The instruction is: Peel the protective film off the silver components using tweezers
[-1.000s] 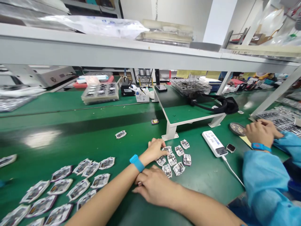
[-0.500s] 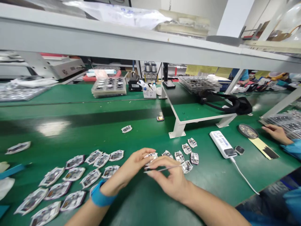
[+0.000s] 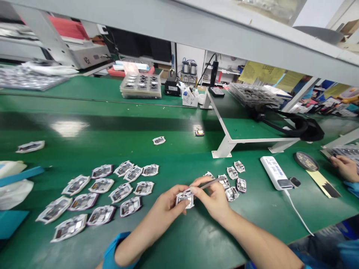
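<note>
My left hand pinches a small square silver component just above the green mat. My right hand holds thin metal tweezers, their tip at the component's top edge. Just right of my hands lies a small cluster of similar components. To the left, several larger film-backed pieces are spread in rows on the mat.
A white raised stand sits behind the cluster, with a white power bank and cable to its right. Another person's hand rests at the far right by a round black disc. Trays stand at the back.
My left hand lifted one component from the cluster and brought it toward me. My right hand took the tweezers to it. The view tilted down and left.
</note>
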The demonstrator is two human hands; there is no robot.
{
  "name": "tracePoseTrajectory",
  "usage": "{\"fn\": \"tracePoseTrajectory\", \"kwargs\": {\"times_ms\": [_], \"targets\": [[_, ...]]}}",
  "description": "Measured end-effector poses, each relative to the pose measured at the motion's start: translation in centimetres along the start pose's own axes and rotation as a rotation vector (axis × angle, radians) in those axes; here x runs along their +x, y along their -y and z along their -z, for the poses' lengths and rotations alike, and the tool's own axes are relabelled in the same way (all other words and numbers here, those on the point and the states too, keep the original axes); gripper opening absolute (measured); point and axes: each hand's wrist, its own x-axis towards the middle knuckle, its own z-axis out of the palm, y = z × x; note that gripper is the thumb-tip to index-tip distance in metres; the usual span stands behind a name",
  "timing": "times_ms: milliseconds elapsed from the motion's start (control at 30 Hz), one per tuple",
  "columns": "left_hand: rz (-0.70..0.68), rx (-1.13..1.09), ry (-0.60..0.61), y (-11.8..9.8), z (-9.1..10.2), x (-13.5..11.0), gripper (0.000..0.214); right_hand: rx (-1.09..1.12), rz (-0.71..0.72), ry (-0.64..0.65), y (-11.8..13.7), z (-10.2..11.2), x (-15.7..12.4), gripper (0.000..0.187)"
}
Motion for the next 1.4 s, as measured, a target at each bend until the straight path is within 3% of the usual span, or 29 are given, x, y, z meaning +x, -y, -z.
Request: {"fn": "tracePoseTrajectory", "kwargs": {"times_ms": [133,300,367,433,567,700,967,1200,1400], "targets": [[-0.001,0.036,-0.012,0.3,0.0,0.1,0.027,-0.019,0.044,-0.011,0.0,-0.1,-0.2,0.012],[-0.026,-0.054,-0.028,0.6,-0.3,0.2,0.031,-0.106,0.348,0.062,0.3,-0.3,-0.2,0.009],[-0.025,-0.097,-0.034,0.5,-0.4,0.1,0.035,-0.117,0.391,0.078,0.3,-0.4,-0.1,0.007],[0.002,-0.129,-0.066,0.2,-0.5,-0.1,0.039,-0.108,0.331,0.066,0.2,-0.3,-0.1,0.004],[0.063,-0.202,-0.156,-0.2,-0.5,-0.4,0.042,0.044,0.043,-0.009,-0.1,0.2,0.0,0.006],[0.076,-0.242,-0.172,-0.1,-0.2,-0.4,0.043,0.122,-0.122,0.02,-0.3,0.5,0.3,0.011],[0.098,-0.236,-0.158,-0.3,-0.1,0.0,0.046,0.164,-0.248,0.064,-0.5,0.5,0.9,0.017],[0.081,-0.197,-0.18,-0.6,-0.1,-0.3,0.045,0.144,-0.204,0.03,-0.5,0.5,0.7,0.016],[0.101,-0.215,-0.165,-0.4,-0.2,-0.1,0.046,0.259,-0.401,0.05,-0.6,0.6,1.2,0.025]]}}
